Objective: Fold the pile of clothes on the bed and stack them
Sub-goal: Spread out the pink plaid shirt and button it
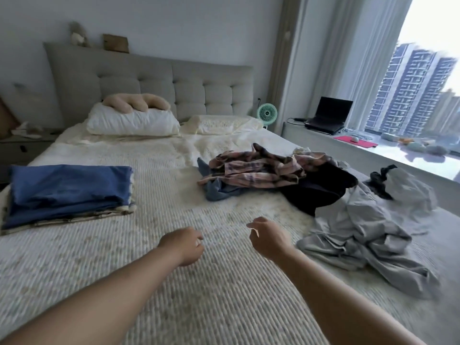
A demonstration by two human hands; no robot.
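Both the left hand (184, 245) and right hand (267, 239) hover loosely curled and hold nothing over the ribbed cream bed (174, 282). To the right sprawls a limp grey garment (361, 235), beyond it soft plaid (256, 168) and black cloth (321, 188), unfolded. Far left, a flat blue folded stack (67, 192) looks finished; most remains.

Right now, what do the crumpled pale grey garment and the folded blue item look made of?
Crumpled pale grey garment: thin woven fabric, probably cotton, matte; it lies in many soft creases. Folded blue item: smooth matte cloth, maybe cotton, holding flat, crisp folds. Exact fibre can't be told from here.
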